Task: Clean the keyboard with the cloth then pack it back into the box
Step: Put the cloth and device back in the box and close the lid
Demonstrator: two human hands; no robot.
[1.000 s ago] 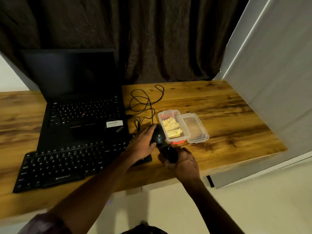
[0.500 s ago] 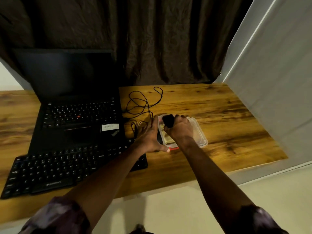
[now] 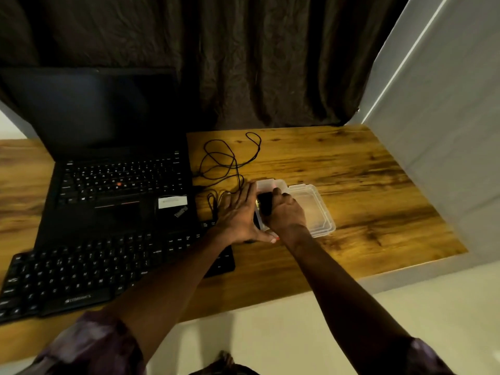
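Warm brown wood-grain desk top [image 3: 351, 169]: smooth, slight sheen, dark streaks
Clear plastic lidded box [image 3: 316, 209]: glossy, translucent
Flat black plastic keyboard [image 3: 89, 274]: matt keys
Open black laptop [image 3: 116, 185]: matt shell, dark glossy screen
Thin black cable [image 3: 230, 158]: smooth
Dark brown cloth curtain [image 3: 257, 58]: crumpled, matt
Pale grey wall panel [image 3: 446, 125]: flat, matt

black keyboard [image 3: 89, 274], clear box [image 3: 313, 209], wood-grain table [image 3: 365, 185]

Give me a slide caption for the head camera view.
Right hand lowers a small black object into the clear plastic box; left hand steadies it.
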